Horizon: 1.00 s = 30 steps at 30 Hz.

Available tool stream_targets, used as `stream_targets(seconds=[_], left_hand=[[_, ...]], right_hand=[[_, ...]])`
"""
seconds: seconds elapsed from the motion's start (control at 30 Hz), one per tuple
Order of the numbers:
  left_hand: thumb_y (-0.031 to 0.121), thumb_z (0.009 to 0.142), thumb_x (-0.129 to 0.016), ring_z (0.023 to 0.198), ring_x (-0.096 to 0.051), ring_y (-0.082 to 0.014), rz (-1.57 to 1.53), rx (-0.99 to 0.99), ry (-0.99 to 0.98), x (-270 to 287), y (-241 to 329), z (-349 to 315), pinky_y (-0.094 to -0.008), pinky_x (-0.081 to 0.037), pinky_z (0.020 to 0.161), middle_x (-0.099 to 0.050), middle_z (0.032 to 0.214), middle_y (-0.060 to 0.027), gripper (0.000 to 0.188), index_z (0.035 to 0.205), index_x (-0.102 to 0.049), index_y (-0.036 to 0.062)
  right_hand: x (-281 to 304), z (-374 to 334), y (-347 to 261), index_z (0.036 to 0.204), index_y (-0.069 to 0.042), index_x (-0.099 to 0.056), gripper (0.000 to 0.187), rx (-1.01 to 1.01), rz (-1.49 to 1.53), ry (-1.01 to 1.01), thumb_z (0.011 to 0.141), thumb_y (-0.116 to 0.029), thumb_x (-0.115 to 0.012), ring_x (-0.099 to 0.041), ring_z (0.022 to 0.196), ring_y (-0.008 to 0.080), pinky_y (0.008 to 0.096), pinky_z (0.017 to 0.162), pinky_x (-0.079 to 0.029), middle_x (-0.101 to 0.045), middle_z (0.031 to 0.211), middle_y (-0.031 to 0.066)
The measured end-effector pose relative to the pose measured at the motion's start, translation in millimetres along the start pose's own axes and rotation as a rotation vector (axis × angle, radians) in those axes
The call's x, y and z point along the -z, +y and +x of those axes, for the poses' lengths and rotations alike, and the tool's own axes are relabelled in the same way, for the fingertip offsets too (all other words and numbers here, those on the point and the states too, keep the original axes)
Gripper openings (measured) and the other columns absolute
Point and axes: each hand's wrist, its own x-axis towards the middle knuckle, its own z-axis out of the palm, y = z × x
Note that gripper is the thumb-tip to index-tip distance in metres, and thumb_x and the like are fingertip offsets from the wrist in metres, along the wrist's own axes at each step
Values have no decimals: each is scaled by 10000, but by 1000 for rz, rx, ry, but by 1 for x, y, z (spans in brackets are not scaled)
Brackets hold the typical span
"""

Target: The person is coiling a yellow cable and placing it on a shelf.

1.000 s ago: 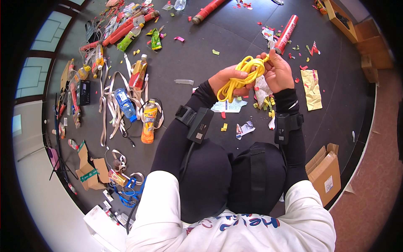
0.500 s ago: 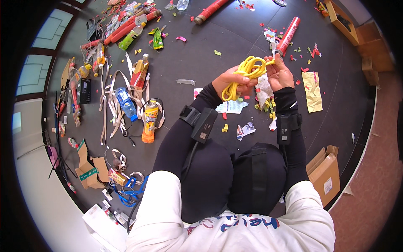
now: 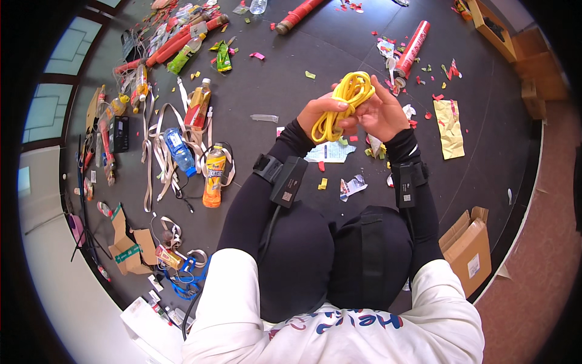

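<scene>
A bundle of yellow cord (image 3: 354, 91), looped into an oval coil, is held above the floor in front of my knees. My left hand (image 3: 328, 114) is closed around its lower left part, thumb across the loops. My right hand (image 3: 388, 115) is cupped against the coil's right side, its fingers bent in at the loops; some fingertips are hidden behind the cord. Below the hands lie a torn printed sheet (image 3: 330, 152) and a crumpled wrapper (image 3: 376, 146) with yellow and green scraps.
At left lie tangled white straps (image 3: 150, 151), a blue-capped bottle (image 3: 180, 150), an orange drink bottle (image 3: 214, 176) and a tea bottle (image 3: 199, 104). Red tubes (image 3: 414, 50) and paper scraps are strewn farther off. A cardboard box (image 3: 468, 252) stands at right, near yellow paper (image 3: 448, 129).
My right hand has moved left and in against the coil; the cord end it pinched out to the right is now drawn to the bundle. My left hand has shifted slightly left.
</scene>
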Motion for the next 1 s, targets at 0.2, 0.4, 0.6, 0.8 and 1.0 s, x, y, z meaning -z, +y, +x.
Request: stream_targets(seconds=[0.2, 0.4, 0.6, 0.8, 1.0], left_hand=[[231, 801, -562, 906, -575, -224, 203, 119, 165, 14, -5, 7, -336, -461, 831, -552, 977, -124, 446, 1150, -422, -8], [300, 829, -554, 871, -583, -201, 186, 164, 162, 12, -4, 5, -333, -479, 790, -574, 954, -118, 434, 1131, -444, 8], [355, 823, -567, 534, -474, -133, 333, 136, 239, 1, -6, 9, -259, -415, 522, -475, 648, -40, 348, 961, -464, 53], [229, 808, -608, 502, -460, -123, 511, 127, 237, -8, -6, 14, -261, -408, 503, -457, 601, -32, 252, 900, -478, 34], [106, 766, -647, 494, -458, -114, 505, 131, 216, -5, -8, 13, -252, -407, 500, -469, 606, -28, 214, 885, -496, 12]], right_hand=[[-8, -2, 3, 1119, -26, -500, 388, 160, -235, 103, 910, -335, -394, -540, 754, 147, 278, 676, -475, -567, 957, 74], [4, -5, -4, 1117, -19, -492, 347, 117, -94, 110, 902, -276, -402, -534, 872, 179, 305, 754, -431, -562, 1008, 79], [6, 2, -1, 1157, 29, -449, 431, 161, -170, 106, 936, -316, -313, -493, 1048, 251, 388, 911, -386, -502, 1145, 161], [15, 5, -3, 920, -21, -527, 279, 276, -67, 293, 913, -281, -426, -570, 809, 173, 300, 694, -470, -569, 885, 66], [14, 8, -1, 1018, 23, -468, 327, 299, -27, 421, 929, -274, -363, -524, 953, 265, 390, 825, -436, -536, 1003, 139]])
